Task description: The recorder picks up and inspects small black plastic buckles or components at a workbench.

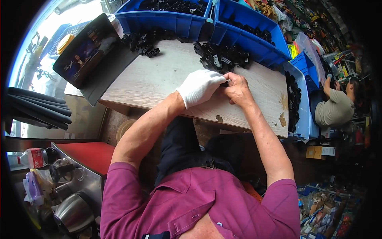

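Observation:
My left hand, in a white knitted glove, meets my bare right hand above the near half of the wooden tabletop. The fingers of both are closed and pinched together around a small black part, of which only a dark sliver shows between them; its shape is hidden. Just beyond the hands lies a heap of black plastic pieces, some with pale markings. A second heap of black pieces is farther left, with one loose black piece at its near edge.
Two blue bins of black pieces line the table's far edge. A light blue tub stands at its right end. A tablet leans on the left. Another person sits at far right. A metal kettle is lower left.

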`<state>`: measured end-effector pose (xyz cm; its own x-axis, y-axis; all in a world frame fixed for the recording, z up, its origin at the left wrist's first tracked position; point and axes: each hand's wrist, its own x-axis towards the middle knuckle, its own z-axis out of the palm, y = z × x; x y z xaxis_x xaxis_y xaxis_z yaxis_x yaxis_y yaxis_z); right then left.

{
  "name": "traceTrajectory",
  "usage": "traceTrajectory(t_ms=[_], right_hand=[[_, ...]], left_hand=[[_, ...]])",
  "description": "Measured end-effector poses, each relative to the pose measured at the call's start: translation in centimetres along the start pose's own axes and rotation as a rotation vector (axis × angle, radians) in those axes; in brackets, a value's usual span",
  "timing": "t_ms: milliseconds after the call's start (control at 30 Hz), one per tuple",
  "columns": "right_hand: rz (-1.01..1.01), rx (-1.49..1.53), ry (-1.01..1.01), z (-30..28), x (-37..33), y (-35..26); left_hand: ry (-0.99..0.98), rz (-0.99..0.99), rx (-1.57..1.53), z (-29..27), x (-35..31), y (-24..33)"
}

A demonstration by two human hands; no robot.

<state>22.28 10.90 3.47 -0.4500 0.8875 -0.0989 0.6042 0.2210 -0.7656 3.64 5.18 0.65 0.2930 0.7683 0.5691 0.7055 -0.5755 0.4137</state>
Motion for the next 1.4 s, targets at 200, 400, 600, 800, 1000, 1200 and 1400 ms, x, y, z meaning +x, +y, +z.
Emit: traceTrajectory(t_ms=[200,400,600,800,1000,1200,1400], right_hand=[[-0.006,0.000,0.023,-0.2,-0.3,0.3],[-0.092,-0.006,0.038,-0.4,-0.1,1.1],[-0.090,-0.089,0.079,0.1,0.2,1.0],[-0.061,-0.066,0.083,0.0,0.2,1.8],[-0.038,-0.078,0.050,0.0,0.1,1.2],[-0.103,-0.070,0.092,0.3,0.3,1.8],[-0.082,-0.045,0.064,0.1,0.3,1.8]], left_hand=[[0.067,0.075,-0.077,0.5,0.3,-0.1],[0.049,0.075,-0.028,0.4,0.4,0.2],[0.014,0.096,0.066,-0.1,0.3,0.6],[-0.023,0.074,0.007,0.0,0.8,1.1],[-0.023,0.064,-0.021,-0.1,0.7,0.8],[-0.033,0.098,0.101,-0.3,0.7,1.6],[-0.030,0.098,0.100,-0.1,0.6,1.5]])
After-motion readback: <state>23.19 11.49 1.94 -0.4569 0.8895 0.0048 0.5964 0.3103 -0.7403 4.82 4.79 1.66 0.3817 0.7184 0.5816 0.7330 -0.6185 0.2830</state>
